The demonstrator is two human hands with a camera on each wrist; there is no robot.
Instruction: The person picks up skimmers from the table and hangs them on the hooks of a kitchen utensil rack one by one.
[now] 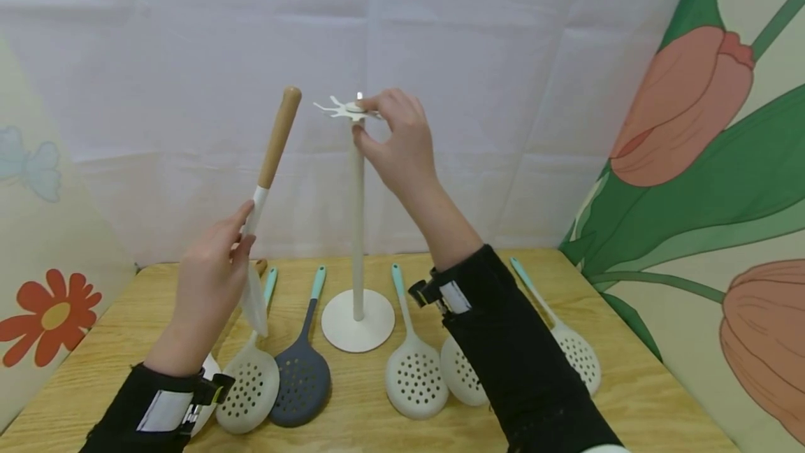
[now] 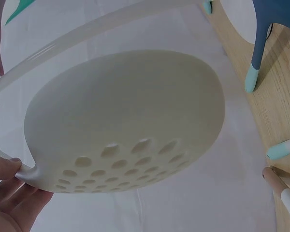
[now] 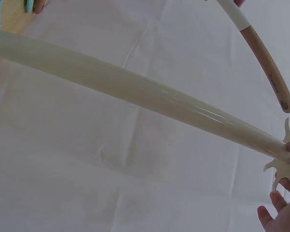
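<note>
My left hand grips the white neck of a slotted spoon with a wooden handle, held upright with the handle end on top. Its perforated bowl fills the left wrist view, my fingers at its neck. My right hand pinches the star-shaped hook crown on top of a white stand. The right wrist view shows the stand's pole, the crown and the spoon's wooden handle close by. The handle end hangs left of the crown, apart from it.
Several slotted spoons lie on the wooden table around the stand's round base: a white one, a grey one, another white one, and one at the right. A white cloth wall stands behind.
</note>
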